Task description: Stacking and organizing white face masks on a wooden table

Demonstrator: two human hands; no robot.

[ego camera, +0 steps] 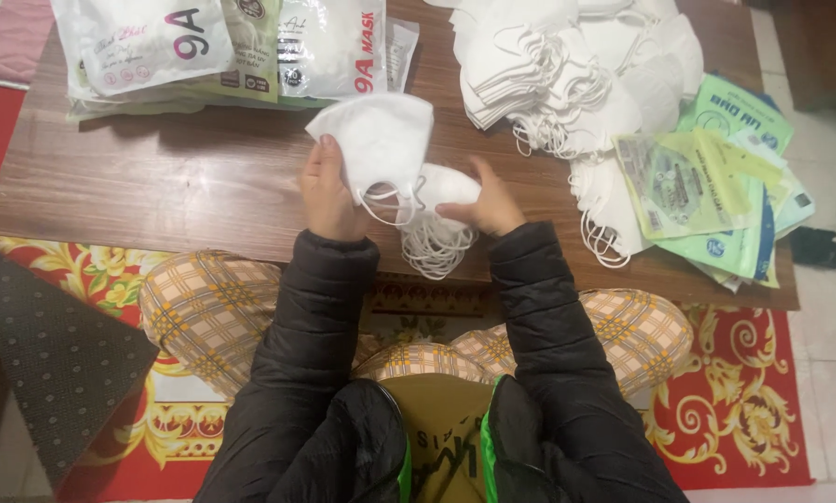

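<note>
Our left hand [329,191] pinches a white folded mask [373,140] that fans up and away, while our right hand [488,203], beside it, grips a small mask stack [437,191] above the wooden table's [157,186] near edge.

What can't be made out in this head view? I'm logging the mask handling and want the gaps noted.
- How many masks the right hand holds: its small stack of white masks is partly hidden by the fingers and the raised mask in the left hand.
- Size of the loose mask pile: cut off by the top edge.
- Packaged masks: also cut by the top edge.
- Green packets: overlapping, count unclear.
</note>
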